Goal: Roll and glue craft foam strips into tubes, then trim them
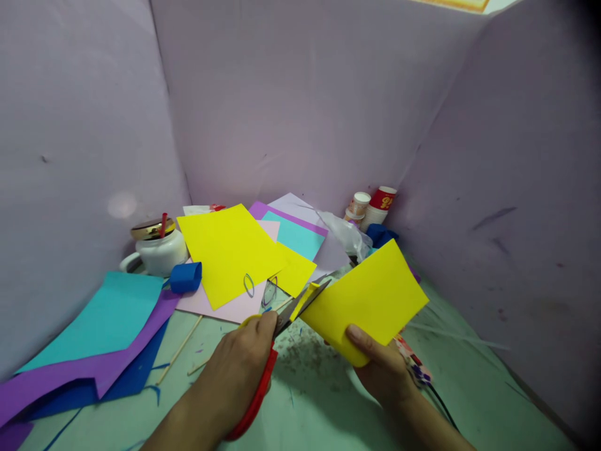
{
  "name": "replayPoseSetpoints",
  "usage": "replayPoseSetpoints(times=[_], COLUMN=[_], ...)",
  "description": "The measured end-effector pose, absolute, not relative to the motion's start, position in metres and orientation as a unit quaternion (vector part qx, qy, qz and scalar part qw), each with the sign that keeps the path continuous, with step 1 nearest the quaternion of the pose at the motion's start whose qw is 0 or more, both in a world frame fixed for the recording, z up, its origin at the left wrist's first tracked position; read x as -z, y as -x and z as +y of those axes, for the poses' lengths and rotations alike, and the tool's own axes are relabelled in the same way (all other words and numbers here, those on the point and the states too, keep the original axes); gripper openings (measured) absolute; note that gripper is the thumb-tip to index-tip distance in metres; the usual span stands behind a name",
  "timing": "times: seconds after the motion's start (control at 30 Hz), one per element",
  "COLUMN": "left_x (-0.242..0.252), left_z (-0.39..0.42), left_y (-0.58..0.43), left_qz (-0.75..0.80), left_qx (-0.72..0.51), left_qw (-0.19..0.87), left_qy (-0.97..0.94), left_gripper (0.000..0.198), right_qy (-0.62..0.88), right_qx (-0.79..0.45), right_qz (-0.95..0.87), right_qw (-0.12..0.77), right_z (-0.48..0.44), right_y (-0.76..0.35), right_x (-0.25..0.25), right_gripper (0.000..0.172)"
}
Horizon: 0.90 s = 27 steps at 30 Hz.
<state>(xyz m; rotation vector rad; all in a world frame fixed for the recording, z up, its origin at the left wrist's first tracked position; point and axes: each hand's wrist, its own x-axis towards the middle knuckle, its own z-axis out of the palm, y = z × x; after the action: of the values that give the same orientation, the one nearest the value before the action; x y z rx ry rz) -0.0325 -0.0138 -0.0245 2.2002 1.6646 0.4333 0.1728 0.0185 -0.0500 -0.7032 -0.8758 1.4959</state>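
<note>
My left hand (246, 363) is closed round the handles of a pair of scissors (256, 394) with red and yellow grips. Their blades are parted at the left edge of a yellow sheet (369, 300), and a narrow yellow strip curls up between them. At its lower edge, my right hand (385, 369) pinches that sheet, thumb on top and the fingers mostly hidden beneath. Behind the scissors lie a larger yellow sheet (225, 250) and a smaller yellow piece (295, 269). Two thin rings (248, 285) show near the larger sheet's lower corner.
A white mug (162, 250) with a gold lid stands at left, beside a rolled blue piece (186, 277). Turquoise (101, 313) and purple sheets lie in front. Paper cups (382, 200) and a clear plastic bag (345, 232) sit at back right. Pale walls (305, 94) enclose the table.
</note>
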Motion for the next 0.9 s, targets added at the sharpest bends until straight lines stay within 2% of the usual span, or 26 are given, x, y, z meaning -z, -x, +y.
replayPoseSetpoints(times=[0.2, 0.3, 0.4, 0.5, 0.67, 0.9], left_x=[0.028, 0.029, 0.028, 0.024, 0.015, 0.020], left_z=[-0.015, -0.014, -0.010, -0.005, -0.005, -0.014], left_y=[0.033, 0.032, 0.034, 0.037, 0.036, 0.023], left_qz=[0.557, 0.545, 0.574, 0.616, 0.639, 0.571], left_qx=[-0.201, -0.241, -0.323, -0.412, -0.464, -0.502], left_qw=[0.180, 0.210, 0.201, 0.174, 0.267, 0.358], left_qy=[-0.785, -0.775, -0.725, -0.649, -0.553, -0.541], left_gripper=[0.040, 0.029, 0.017, 0.013, 0.022, 0.030], right_qy=[0.299, 0.293, 0.301, 0.311, 0.311, 0.291], right_qx=[-0.644, -0.647, -0.643, -0.652, -0.688, -0.736], right_qz=[-0.376, -0.373, -0.352, -0.329, -0.324, -0.329], right_qw=[0.595, 0.597, 0.609, 0.609, 0.570, 0.515], right_z=[0.020, 0.020, 0.021, 0.023, 0.024, 0.021], right_y=[-0.172, -0.170, -0.168, -0.169, -0.173, -0.172], right_x=[0.050, 0.047, 0.045, 0.047, 0.054, 0.057], right_gripper=[0.060, 0.058, 0.058, 0.061, 0.064, 0.061])
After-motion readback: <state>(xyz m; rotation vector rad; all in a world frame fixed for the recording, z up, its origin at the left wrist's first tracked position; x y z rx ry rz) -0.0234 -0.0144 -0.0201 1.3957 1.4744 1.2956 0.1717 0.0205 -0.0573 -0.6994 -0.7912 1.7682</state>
